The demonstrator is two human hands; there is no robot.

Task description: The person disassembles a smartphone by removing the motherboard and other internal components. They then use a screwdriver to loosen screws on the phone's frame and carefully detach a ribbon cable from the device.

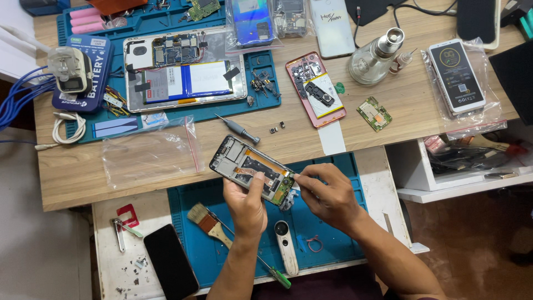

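Our left hand (246, 206) grips the open phone (252, 169); right fingertips (298, 179) pinch at its corner. We reckon a slip could tear that flex.

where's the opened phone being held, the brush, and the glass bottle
opened phone (251, 168): head view, on its exposed inner frame
brush (206, 220): head view, on the ferrule above the bristles
glass bottle (371, 65): head view, on its clear round body

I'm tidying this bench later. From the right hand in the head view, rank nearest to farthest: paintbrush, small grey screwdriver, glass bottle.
From the right hand:
1. Small grey screwdriver, up-left on the wooden desk.
2. Paintbrush, left on the blue mat.
3. Glass bottle, far top, right of the pink phone.
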